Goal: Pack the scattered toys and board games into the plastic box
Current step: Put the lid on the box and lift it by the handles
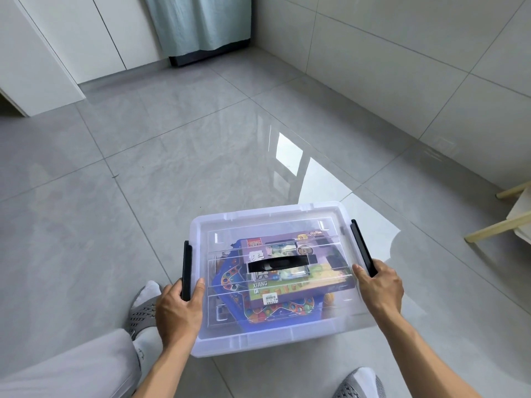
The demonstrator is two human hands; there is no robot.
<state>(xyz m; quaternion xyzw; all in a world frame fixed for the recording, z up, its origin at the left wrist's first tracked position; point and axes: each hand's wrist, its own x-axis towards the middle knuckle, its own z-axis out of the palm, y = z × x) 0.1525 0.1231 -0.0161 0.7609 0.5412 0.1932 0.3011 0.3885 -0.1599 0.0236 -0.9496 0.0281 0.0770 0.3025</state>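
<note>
Both hands are on the plastic box (275, 337) at once. Left hand (178, 307) wraps the black latch (186, 272) on the box's left side, fingers curled around its lower end, thumb lying on the clear lid (258, 222). Right hand (379, 285) does the same on the box's right side, gripping the lower end of the other black latch (361, 245), thumb up on the lid edge. Box sits on the grey tiled floor (143, 182), lid on, a black carry handle (277, 263) at the lid's centre. Through the lid a board game (287, 291) in a purple-and-green carton shows, lying on top of a blue game board (230, 282) with coloured spots. Nearer than the box, a grey-trousered knee (71, 366) and two grey shoes, one left of the box (142, 308), one at its near right (359, 383). Right of the box, pale wooden legs (497, 225). Far beyond the box, white cupboard doors (86, 33) and a pale green curtain (198, 21).
</note>
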